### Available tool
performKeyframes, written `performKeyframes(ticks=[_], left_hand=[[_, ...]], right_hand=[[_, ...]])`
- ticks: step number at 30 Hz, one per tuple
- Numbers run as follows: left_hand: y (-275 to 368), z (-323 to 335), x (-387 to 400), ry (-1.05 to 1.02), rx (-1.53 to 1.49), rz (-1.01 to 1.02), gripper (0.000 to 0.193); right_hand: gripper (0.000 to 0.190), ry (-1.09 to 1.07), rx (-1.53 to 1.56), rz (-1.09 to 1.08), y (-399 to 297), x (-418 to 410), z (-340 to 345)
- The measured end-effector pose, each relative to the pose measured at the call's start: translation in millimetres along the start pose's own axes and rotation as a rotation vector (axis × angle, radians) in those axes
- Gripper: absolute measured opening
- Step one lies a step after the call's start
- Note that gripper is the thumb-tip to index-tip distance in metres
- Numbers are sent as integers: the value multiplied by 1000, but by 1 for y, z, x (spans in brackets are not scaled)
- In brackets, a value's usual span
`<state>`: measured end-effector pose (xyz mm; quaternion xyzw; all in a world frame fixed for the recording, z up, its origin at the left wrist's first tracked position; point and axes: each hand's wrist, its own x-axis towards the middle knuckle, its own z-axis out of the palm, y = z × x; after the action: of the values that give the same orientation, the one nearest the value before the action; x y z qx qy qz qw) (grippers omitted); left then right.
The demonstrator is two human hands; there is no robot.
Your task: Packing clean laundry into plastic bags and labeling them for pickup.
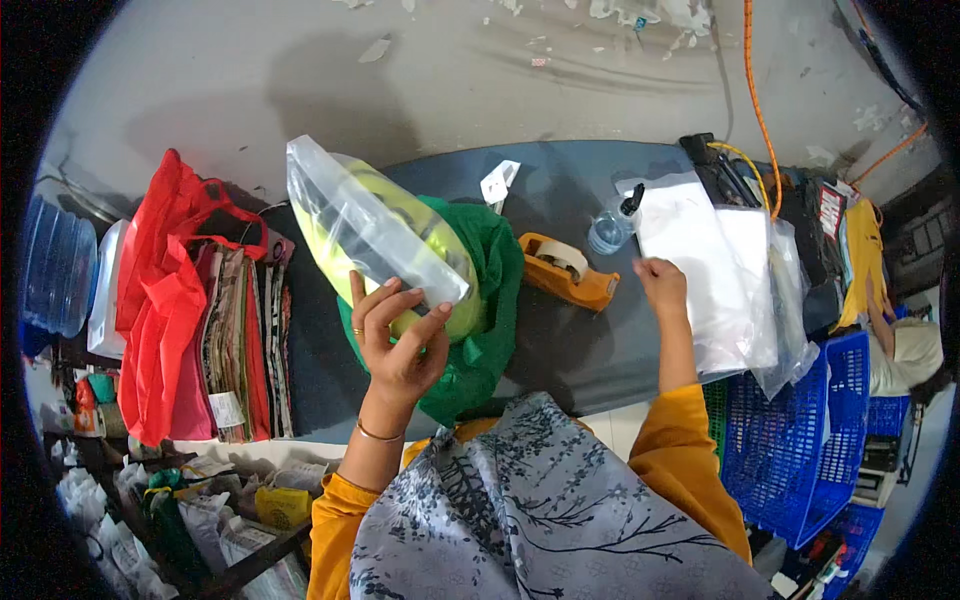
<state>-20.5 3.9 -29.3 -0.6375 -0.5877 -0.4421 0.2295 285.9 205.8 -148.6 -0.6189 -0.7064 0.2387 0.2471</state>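
My left hand [397, 322] grips the lower edge of a clear plastic bag [375, 225]. Inside the bag is folded yellow-green cloth [330, 255] with dark markings. The bag's clear top is folded over and lies tilted above a crumpled green bag [480, 352]. My right hand [664, 285], fingers curled and nothing visible in them, hovers at the left edge of a stack of white plastic bags [697, 277]. Between my hands stands an orange tape dispenser [585, 291] with a roll of tape [562, 255]. A clear bottle with a black top [611, 229] is just beyond my right hand.
Red fabric bags [161, 300] and a row of folded cloths [232, 330] stand on the grey table [322, 375] at left. Blue plastic crates [780, 442] sit at right, where another person [904, 349] handles yellow cloth [862, 247]. Wrapped parcels [247, 547] lie below left.
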Motion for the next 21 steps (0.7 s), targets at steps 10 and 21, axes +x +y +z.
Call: performKeyframes(ticks=[10, 21], left_hand=[[-5, -1, -6, 13, 36, 43, 28], [-3, -3, -5, 18, 18, 19, 28]], right_hand=[[44, -781, 1299, -296, -219, -75, -14], [18, -380, 1061, -661, -211, -72, 11]])
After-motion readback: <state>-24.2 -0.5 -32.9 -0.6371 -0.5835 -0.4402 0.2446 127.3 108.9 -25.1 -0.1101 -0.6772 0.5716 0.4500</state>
